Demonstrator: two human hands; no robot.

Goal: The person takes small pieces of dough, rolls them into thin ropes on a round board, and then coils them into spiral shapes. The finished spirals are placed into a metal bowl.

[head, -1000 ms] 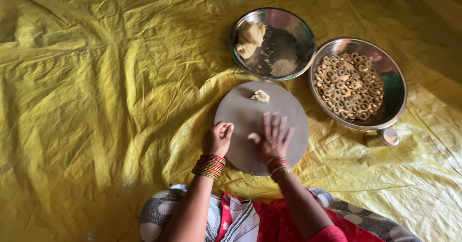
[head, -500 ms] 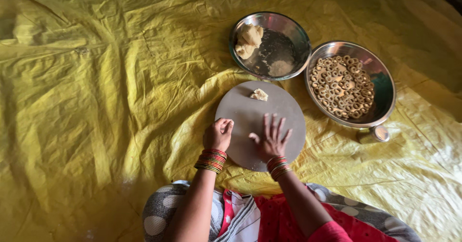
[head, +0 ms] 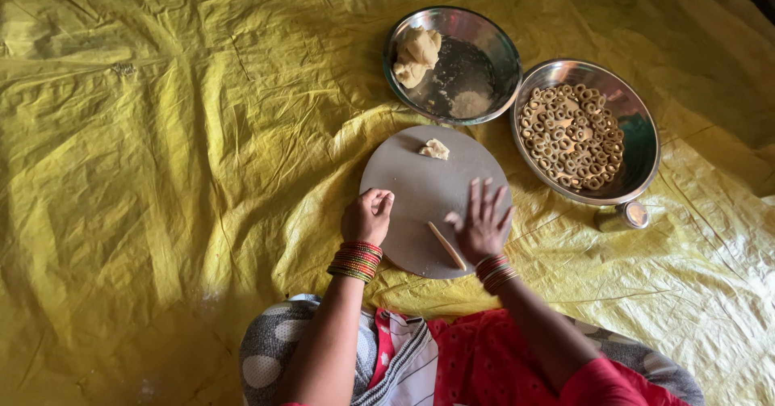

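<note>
Head view. Round grey board [head: 420,204] on yellow sheet [head: 161,172]. Thin dough strip [head: 446,245] lies on the board, just beside the right hand [head: 482,224], fingers spread flat, grasping nothing. Left hand [head: 368,216] loosely curled at the board's edge; contents cannot be told. Small dough piece [head: 434,149] at the far side. Steel bowl with dough lump [head: 484,43]; steel bowl of dough rings [head: 638,144].

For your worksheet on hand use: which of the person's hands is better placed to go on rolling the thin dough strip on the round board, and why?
Probably the right hand: its open palm lies beside the dough strip on the round board. The left hand is curled at the board's edge.
</note>
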